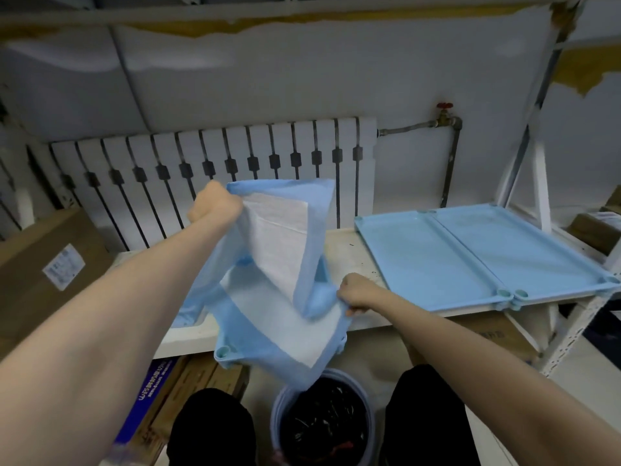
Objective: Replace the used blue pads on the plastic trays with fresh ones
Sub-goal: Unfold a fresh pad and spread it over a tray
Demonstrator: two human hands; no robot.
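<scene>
A blue pad (282, 264) with a white middle hangs half unfolded over the shelf. My left hand (215, 205) grips its upper corner, raised in front of the radiator. My right hand (358, 292) pinches its right edge lower down, near the shelf front. The pad drapes over a blue plastic tray (223, 354), of which only the front corner shows. Its lowest corner dangles above the bin. Two bare blue trays (470, 257) lie side by side on the shelf to the right.
A round bin (322, 422) lined with a black bag stands on the floor between my knees. A white radiator (208, 163) runs behind the shelf. Cardboard boxes (50, 264) sit at the left; a white rack post (541, 183) rises at the right.
</scene>
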